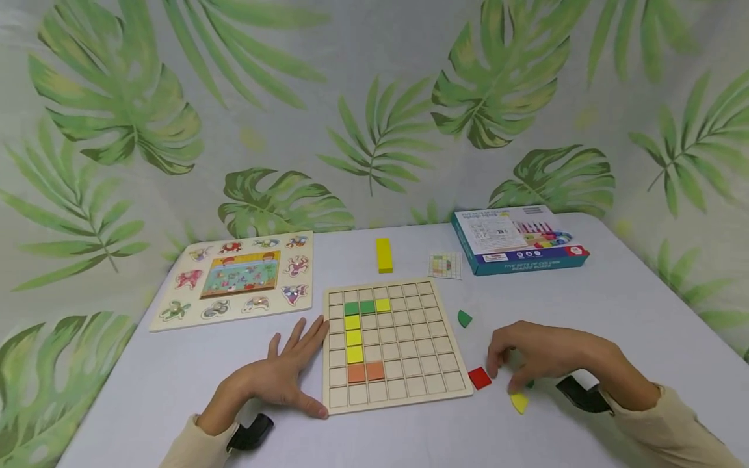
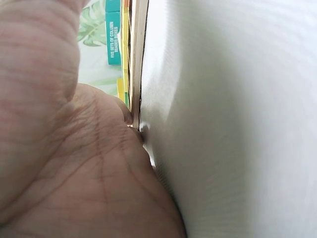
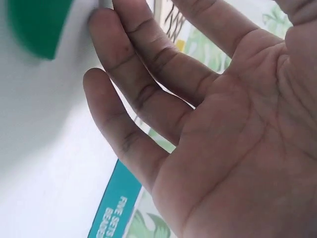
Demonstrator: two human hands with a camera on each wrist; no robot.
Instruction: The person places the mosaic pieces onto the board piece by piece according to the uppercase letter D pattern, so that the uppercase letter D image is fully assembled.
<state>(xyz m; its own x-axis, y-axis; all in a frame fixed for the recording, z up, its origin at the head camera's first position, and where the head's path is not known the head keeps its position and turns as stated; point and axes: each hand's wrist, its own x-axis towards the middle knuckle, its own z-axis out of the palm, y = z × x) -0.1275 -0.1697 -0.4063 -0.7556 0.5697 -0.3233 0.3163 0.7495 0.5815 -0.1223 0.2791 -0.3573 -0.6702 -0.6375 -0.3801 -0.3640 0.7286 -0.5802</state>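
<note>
A wooden grid board lies flat mid-table. On it sit two green tiles, several yellow tiles and two orange tiles. My left hand is spread along the board's left side, fingertips and thumb at its edge. To the right of the board, my right hand hovers low with loosely bent fingers. Its thumb is at the tip of a yellow curved piece, and its fingertips are beside a red square tile. A green piece lies below the fingers, mostly hidden in the head view.
Another green piece lies right of the board. Behind it are a small pattern card, a yellow block and a teal game box. A sea-animal peg puzzle occupies the back left. Leaf-print cloth hangs behind.
</note>
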